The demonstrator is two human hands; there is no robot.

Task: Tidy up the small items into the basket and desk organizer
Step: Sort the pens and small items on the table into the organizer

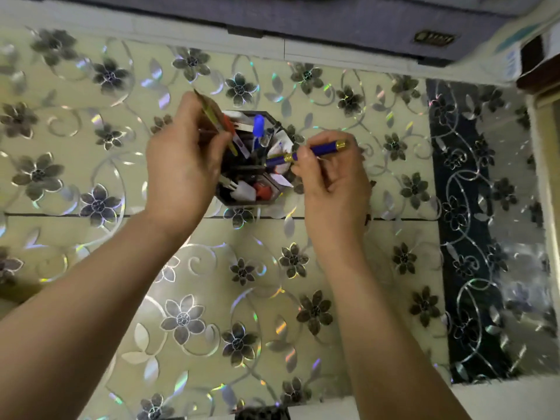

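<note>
Left hand: your left hand (181, 159) is pinching a thin yellow pen (215, 122) in curled fingers, tip angled down toward the organizer.
Right hand: your right hand (328, 177) grips a blue pen with gold bands (306, 153), lying nearly level, its front end over the organizer's right rim.
Organizer: the dark, many-sided desk organizer (283, 133) stands on the table (303, 298) between your two hands, split into compartments and already well filled.
Inside it: a blue-capped pen (258, 125) stands upright near the back; orange, red and white bits show in other sections, too jumbled to name.
Basket: not in view from here.
How the pens handle: I'd judge both light, stiff and smooth, so likely to slip if you squeeze near the very end. Hold each mid-barrel and tip it upright before letting go.
Blue pen note: it needs swinging from level to vertical, or it will bridge the rim and roll off.
Yellow pen note: slender enough to slide between what's already standing there.
Count: two pens in hand, one per hand; one organizer; at least one pen clearly standing inside, others I cannot count.
Table: no loose items visible on the flowered surface.
</note>
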